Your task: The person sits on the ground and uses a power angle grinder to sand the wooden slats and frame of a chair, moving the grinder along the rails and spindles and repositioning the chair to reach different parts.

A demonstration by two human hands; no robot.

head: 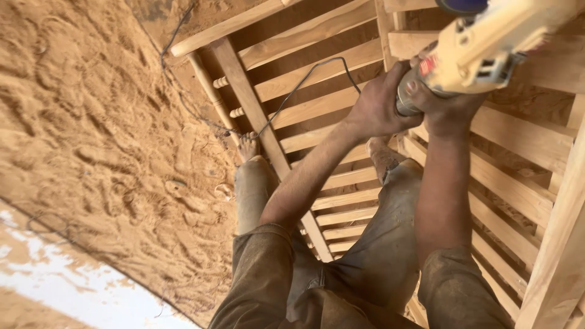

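Both hands [414, 100] gripping yellow power tool [481, 49] (perhaps a sander), slatted wooden frame [341, 97] beneath, sawdust floor [91, 122] open leftward

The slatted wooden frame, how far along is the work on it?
Done: the slatted wooden frame looks assembled, slats fixed between rails, and sawdust covers the ground thickly. In hand: the left hand and right hand both grip a power tool held over the frame's upper slats. Left: I cannot tell which slats are already worked; the wood is all bare, with no finish visible.
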